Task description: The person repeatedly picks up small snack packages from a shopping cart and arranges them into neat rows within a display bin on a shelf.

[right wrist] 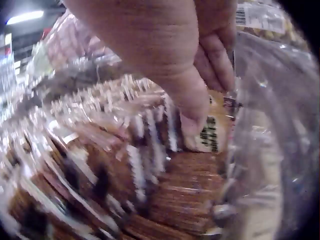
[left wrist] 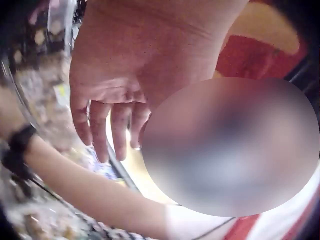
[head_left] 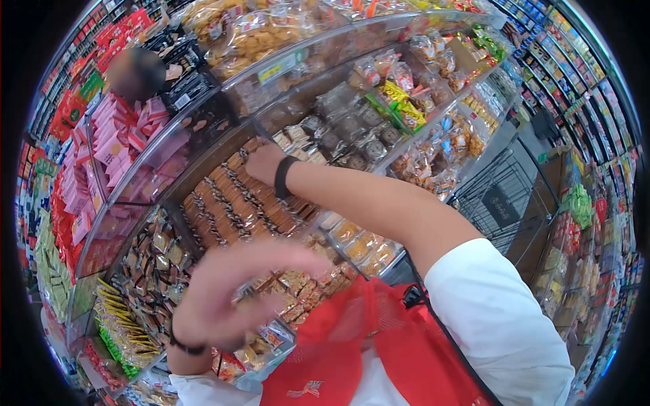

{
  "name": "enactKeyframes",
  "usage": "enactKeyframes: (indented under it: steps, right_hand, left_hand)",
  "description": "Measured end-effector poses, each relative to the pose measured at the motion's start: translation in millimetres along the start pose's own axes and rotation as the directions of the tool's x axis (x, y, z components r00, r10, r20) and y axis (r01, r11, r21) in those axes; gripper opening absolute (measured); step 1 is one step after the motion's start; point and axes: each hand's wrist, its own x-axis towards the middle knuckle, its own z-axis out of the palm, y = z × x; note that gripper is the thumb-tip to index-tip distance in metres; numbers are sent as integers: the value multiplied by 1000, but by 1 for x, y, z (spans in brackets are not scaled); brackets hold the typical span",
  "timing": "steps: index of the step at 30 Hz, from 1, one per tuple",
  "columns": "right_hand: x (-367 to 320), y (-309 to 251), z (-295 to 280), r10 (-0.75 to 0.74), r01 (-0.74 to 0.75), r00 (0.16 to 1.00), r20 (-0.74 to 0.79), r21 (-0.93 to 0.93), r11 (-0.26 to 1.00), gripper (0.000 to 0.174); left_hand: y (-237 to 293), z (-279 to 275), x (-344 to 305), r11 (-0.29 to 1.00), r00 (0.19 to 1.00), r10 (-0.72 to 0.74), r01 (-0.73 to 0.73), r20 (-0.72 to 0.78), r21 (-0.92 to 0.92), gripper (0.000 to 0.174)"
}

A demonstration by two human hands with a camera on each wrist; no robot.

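My right hand (head_left: 265,164) reaches into a bin of brown wrapped snacks (head_left: 227,203). In the right wrist view the thumb and fingers of that hand (right wrist: 185,65) pinch a packet with a pale printed label (right wrist: 212,130), beside the clear bin wall (right wrist: 265,125); brown packets (right wrist: 185,185) lie in rows below. My left hand (head_left: 237,291), blurred, hovers above the nearer bins and holds nothing visible. In the left wrist view this hand (left wrist: 135,75) hangs with its fingers loosely extended, its palm in sight.
Pink packets (head_left: 118,145) fill a bin at the left. Dark round snacks (head_left: 352,128) lie beyond the brown ones. Clear bin edges (head_left: 298,57) curve around the display. A wire cart (head_left: 501,196) stands at the right, near more shelves (head_left: 582,88).
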Motion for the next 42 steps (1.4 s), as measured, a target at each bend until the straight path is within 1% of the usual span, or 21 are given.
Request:
enactKeyframes:
  steps: [1,4,8,11,12,13,17,19,22,23,24,26,27,29,30,31,34,37,40,41,42]
  right_hand:
    - [0,1,-14,18,-30,988,152,73,997,20]
    - [-28,-1,-3,7,-3,945,-326,11,1000,24]
    - [-95,-6,-47,216,50,848,-484,478,877,23]
    - [-193,4,-76,346,5,876,-337,723,691,17]
    - [-229,8,-76,381,72,808,-450,717,693,15]
    - [-267,13,-79,459,-59,836,-300,783,619,17]
    - [-428,34,-45,802,-318,586,-116,877,360,18]
    - [-508,40,-55,895,-449,431,114,888,103,17]
    - [-628,44,-47,960,-217,119,254,950,-225,18]
    - [-661,41,-50,938,-201,-69,340,916,-347,17]
    - [-703,36,-34,931,-205,-150,332,911,-357,20]
    - [-771,21,-9,889,-240,-297,349,873,-424,19]
    - [-800,12,7,873,-277,-297,388,839,-468,19]
    - [-851,-10,38,831,-351,-295,472,755,-554,19]
    - [-867,-21,53,799,-296,-327,504,749,-593,17]
    - [-874,-31,67,764,-239,-356,538,738,-631,15]
    - [-898,-47,115,664,-161,-409,625,667,-727,13]
    - [-937,-48,193,628,-149,-296,720,614,-775,19]
    - [-958,-24,261,611,-114,-209,764,601,-791,21]
    - [-961,-5,260,569,-166,-213,794,545,-822,20]
    - [-966,6,293,614,-254,-235,754,562,-787,21]
  left_hand:
    - [24,17,-1,992,995,18,-6,96,-125,29]
    - [56,58,9,927,913,158,-6,375,-376,32]
    - [53,110,37,838,764,298,78,573,-540,35]
    - [47,139,54,805,684,361,115,634,-582,38]
    - [45,148,60,799,657,377,126,653,-589,39]
    - [42,158,67,791,634,391,141,668,-596,40]
    - [38,195,92,757,528,435,224,729,-614,43]
    - [38,215,109,754,446,459,261,768,-603,45]
    - [37,243,136,753,331,474,329,816,-570,48]
    - [34,254,147,756,299,469,351,831,-553,49]
    - [30,265,159,764,271,460,366,846,-532,50]
    - [7,289,179,790,319,435,314,842,-526,51]
    - [-20,302,184,787,477,495,107,726,-608,47]
    - [-65,339,229,964,553,255,-82,793,-252,47]
    - [-102,360,239,985,591,-82,172,802,-26,47]
    - [-159,391,244,977,708,-166,214,687,15,46]
    - [-318,472,264,894,767,-447,382,461,232,56]
    - [-419,538,308,872,844,-415,264,338,413,72]
    - [-459,593,374,870,915,-334,209,224,446,81]
    - [-472,609,399,882,923,-341,248,178,400,81]
    - [-497,619,422,866,968,-214,125,134,484,78]
